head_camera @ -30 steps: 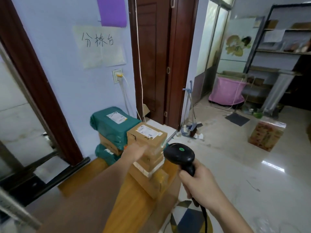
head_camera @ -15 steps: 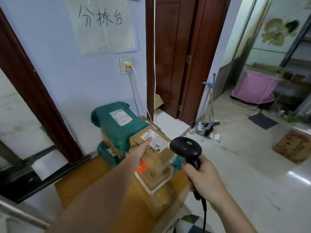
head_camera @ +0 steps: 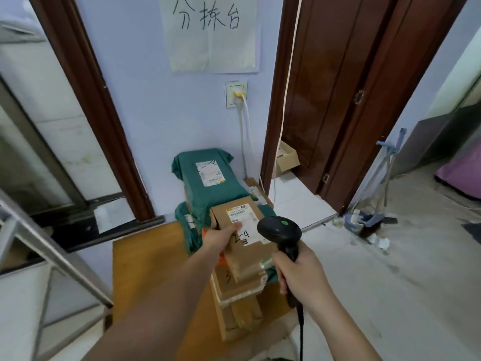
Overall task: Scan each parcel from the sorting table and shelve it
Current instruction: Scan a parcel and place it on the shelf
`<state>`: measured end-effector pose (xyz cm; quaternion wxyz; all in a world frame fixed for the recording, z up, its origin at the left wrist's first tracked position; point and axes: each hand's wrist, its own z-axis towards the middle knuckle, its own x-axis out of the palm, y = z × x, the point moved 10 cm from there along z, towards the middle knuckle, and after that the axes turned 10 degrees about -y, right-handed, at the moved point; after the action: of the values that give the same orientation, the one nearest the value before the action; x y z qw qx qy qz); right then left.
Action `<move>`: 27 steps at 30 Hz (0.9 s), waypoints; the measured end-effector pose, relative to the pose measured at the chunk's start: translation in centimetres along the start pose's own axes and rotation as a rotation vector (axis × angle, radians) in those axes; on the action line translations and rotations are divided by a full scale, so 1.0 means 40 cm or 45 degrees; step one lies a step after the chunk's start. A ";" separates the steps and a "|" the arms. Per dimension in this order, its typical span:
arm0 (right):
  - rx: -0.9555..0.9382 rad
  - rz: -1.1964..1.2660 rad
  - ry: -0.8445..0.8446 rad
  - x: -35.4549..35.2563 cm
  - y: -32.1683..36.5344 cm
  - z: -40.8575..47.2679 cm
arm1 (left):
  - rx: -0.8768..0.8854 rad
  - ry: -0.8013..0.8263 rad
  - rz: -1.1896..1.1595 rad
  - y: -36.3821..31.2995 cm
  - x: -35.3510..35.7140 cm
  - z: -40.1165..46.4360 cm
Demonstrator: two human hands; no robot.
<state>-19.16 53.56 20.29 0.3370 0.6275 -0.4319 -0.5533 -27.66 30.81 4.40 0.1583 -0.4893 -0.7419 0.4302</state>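
Two hands in view: left hand (head_camera: 217, 239) gripped the top brown parcel (head_camera: 240, 225) on the stack of three; right hand (head_camera: 299, 276) clamped the scanner (head_camera: 279, 230) just beside its label. Two green parcels (head_camera: 208, 178) behind. Worktop (head_camera: 145, 256) bare leftward.

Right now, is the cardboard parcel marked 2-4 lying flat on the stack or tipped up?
Tipped up. The left hand grips the parcel at its left edge, label toward the scanner, its far end raised above the boxes below.
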 end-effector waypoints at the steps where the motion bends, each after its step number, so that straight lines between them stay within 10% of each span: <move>1: -0.016 0.008 0.013 0.003 0.006 0.011 | 0.009 -0.009 -0.034 0.001 0.000 -0.003; 27: -0.074 -0.065 0.103 0.100 0.012 0.088 | 0.243 -0.210 0.036 0.036 -0.022 0.026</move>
<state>-22.65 49.91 18.54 0.3580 0.6502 -0.3855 -0.5482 -27.06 29.76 2.81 0.1365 -0.4455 -0.7011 0.5398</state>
